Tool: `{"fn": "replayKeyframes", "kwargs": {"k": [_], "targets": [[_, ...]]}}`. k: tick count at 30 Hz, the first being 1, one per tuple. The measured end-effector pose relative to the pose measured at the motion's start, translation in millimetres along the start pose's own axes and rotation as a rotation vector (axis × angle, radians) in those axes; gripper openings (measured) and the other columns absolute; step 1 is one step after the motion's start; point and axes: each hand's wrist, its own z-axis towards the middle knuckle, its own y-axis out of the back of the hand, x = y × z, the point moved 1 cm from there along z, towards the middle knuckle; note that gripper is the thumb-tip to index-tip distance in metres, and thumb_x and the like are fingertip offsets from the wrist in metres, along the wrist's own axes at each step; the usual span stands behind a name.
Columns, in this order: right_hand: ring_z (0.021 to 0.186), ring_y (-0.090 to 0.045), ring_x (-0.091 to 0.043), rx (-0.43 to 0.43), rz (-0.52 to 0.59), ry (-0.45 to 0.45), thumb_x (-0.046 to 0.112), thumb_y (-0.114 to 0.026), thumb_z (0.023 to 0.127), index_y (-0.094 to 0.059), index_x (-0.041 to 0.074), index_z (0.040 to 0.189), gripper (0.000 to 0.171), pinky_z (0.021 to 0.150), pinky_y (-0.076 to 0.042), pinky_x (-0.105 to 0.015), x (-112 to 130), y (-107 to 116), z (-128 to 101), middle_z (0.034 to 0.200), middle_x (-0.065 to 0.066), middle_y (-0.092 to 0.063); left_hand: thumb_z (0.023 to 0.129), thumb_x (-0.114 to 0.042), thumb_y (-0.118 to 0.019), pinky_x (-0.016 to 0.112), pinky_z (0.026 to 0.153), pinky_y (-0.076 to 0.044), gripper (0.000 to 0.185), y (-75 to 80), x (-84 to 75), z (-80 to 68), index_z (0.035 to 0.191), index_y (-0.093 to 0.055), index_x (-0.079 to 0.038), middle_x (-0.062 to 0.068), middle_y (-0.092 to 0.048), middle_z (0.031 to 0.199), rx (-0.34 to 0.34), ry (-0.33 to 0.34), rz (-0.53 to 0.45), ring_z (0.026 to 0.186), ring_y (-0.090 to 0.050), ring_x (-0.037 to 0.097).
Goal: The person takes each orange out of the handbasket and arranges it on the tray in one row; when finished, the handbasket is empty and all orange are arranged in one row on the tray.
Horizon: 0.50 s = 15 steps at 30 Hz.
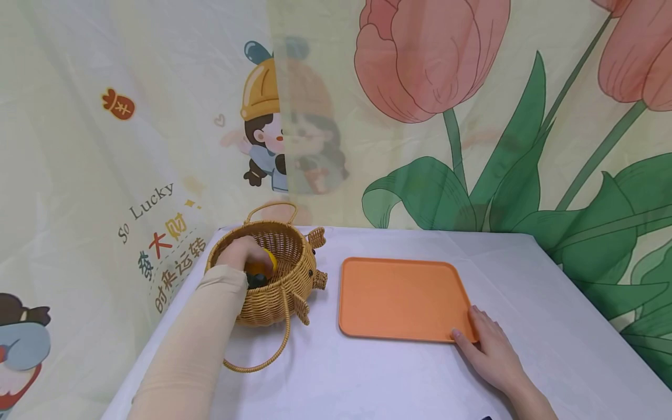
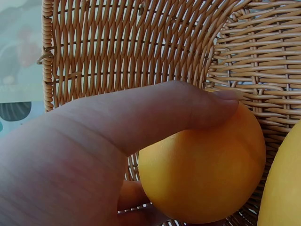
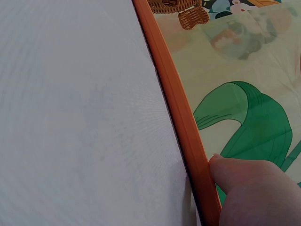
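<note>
Round orange fruit [image 2: 202,169] inside wicker basket [image 1: 273,274] (pig-shaped), table's left.

Woven wicker basket [image 1: 273,280]; matt plastic tray [image 1: 401,297]; smooth cloth table cover [image 1: 525,350].

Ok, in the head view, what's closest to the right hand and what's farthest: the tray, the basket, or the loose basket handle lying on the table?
1. Tray: the right hand touches its near right corner.
2. Loose handle: on the table, left of the tray.
3. Basket: far left, with the left hand inside.
</note>
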Motion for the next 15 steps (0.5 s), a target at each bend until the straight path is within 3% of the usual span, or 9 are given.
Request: {"fn": "replayKeyframes", "kwargs": {"k": [15], "targets": [[0.131,-0.021,-0.044,-0.028,-0.018,0.001,0.054,-0.048,0.09,-0.024,-0.007,0.142,0.084,0.107,-0.007,-0.051,0.0,-2.7,-0.3,0.143,-0.027,-0.028,0.066,-0.031,-0.078,0.037,0.061,-0.046,0.058,-1.3,-0.6,-3.1,0.108,-0.052,0.0,0.015,-0.053,0.099,-0.024,-0.008,0.038,0.084,-0.05,0.029]]}}
